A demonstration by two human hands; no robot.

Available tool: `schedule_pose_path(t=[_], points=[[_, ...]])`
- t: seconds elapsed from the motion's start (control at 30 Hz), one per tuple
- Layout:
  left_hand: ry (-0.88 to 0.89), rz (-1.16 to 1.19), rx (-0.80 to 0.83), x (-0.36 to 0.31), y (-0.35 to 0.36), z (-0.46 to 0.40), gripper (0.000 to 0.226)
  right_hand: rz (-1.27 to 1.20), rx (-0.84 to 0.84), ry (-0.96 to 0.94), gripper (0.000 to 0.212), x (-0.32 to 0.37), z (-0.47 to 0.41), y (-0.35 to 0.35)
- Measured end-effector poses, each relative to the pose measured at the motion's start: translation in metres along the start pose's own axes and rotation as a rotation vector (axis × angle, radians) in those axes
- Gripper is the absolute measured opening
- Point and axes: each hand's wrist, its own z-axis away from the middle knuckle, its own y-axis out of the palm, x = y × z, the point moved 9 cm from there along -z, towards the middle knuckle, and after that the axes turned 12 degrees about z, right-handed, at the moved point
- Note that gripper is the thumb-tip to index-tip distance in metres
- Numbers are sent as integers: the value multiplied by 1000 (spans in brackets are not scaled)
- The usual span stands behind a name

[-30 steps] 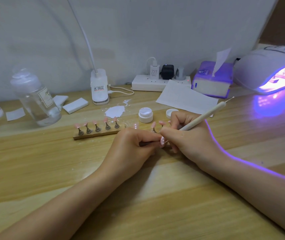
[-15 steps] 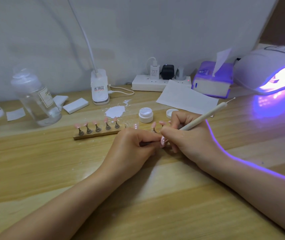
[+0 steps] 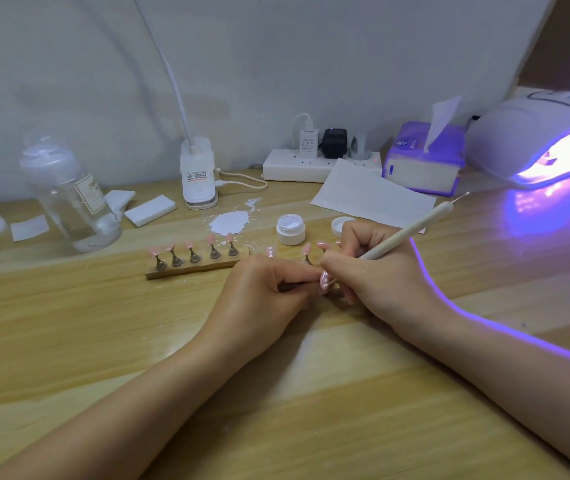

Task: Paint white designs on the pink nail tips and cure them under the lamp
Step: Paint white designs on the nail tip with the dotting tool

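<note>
At the table's middle my left hand (image 3: 263,299) pinches the thin stem of a pink nail tip (image 3: 325,281). My right hand (image 3: 377,275) grips a cream dotting pen (image 3: 411,230) like a pencil, its lower end at that tip. A wooden stand (image 3: 193,268) to the left carries several pink nail tips (image 3: 211,239) on metal pegs. More pink tips (image 3: 307,249) stand just behind my hands. An open white gel pot (image 3: 290,229) and its lid (image 3: 340,225) sit behind them. The curing lamp (image 3: 533,140) glows violet at the far right.
A clear pump bottle (image 3: 69,195) stands at the left with white pads (image 3: 150,210) beside it. A clip lamp base (image 3: 198,174), a power strip (image 3: 311,164), a tissue box (image 3: 422,161), a paper sheet (image 3: 370,195) and a white smear (image 3: 230,221) line the back.
</note>
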Motion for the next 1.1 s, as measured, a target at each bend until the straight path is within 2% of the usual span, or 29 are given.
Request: schedule_pose_path(t=[0.4, 0.53, 0.73, 0.93, 1.1], points=[[13, -25, 9, -1, 0, 0, 18, -45, -3, -18, 45, 0, 0, 0], [13, -30, -3, -1, -1, 0, 21, -37, 1, -10, 42, 3, 1, 0], [-34, 45, -13, 5, 1, -1, 11, -130, -138, 83, 44, -2, 0, -16], [77, 107, -98, -8, -5, 3, 7, -264, -255, 135, 50, -14, -3, -28], [312, 34, -192, -35, -15, 8, 14, -317, -271, 168, 50, -20, -5, -31]])
